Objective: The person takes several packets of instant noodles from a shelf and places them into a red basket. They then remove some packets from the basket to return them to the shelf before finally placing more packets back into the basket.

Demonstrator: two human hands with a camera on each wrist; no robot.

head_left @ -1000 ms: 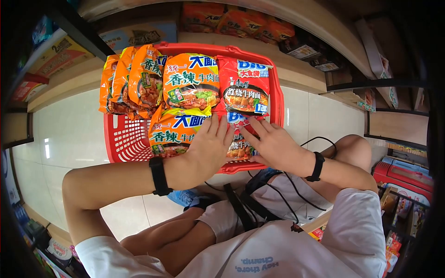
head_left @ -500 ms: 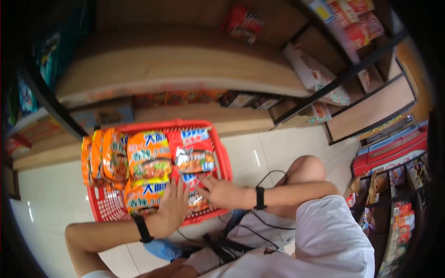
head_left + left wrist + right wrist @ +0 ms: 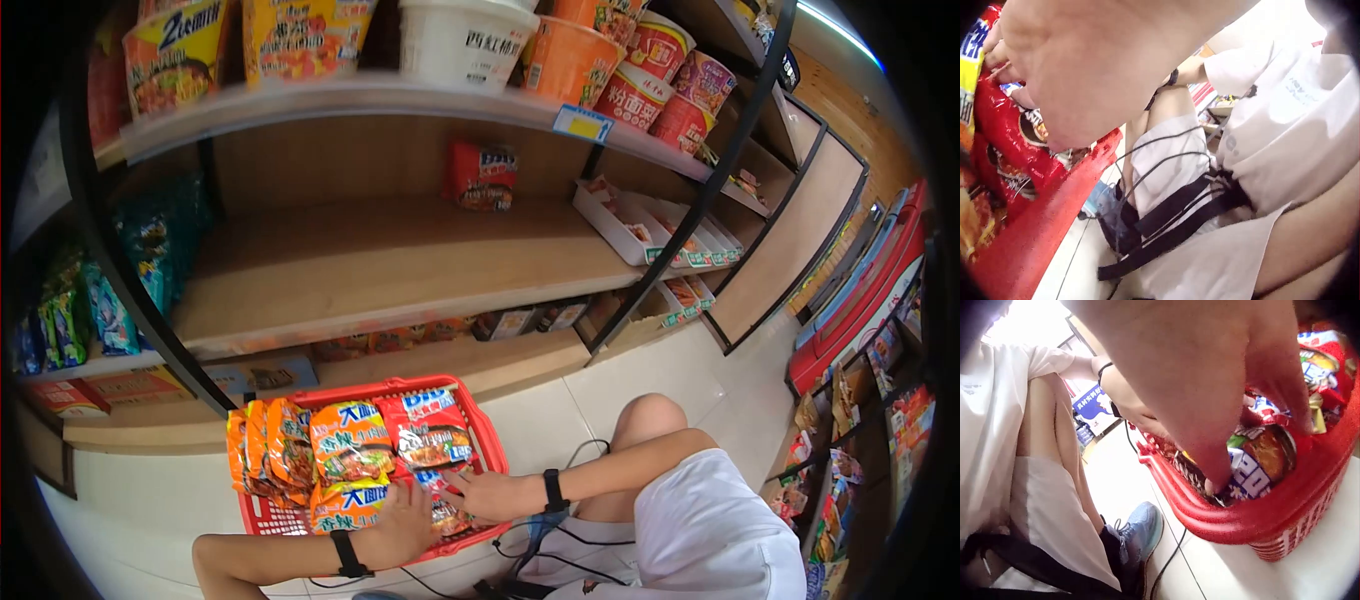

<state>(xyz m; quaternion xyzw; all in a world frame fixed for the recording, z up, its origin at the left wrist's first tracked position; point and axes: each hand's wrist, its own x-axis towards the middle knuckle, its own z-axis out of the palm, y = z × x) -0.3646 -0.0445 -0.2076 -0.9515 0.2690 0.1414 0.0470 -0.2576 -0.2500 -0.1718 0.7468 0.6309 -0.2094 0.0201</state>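
Observation:
In the head view, a red shopping basket on the floor is filled with bagged instant noodles. Both hands lie over a red noodle pack at its near right side. My left hand rests on the pack's left part, beside an orange noodle pack. From the right, my right hand touches the same red pack with spread fingers; the right wrist view shows its thumb near the basket's rim. Behind them lie another red pack and an orange one; several orange packs stand at the left.
A wooden shelf rises behind the basket, with one red noodle pack on it. Cup noodles line the shelf above, white trays sit at right. Black cables hang near the person's legs.
The head view has tilted up, bringing the shelves and cup noodles into sight, and the basket now appears lower. Both hands stay on the red noodle pack.

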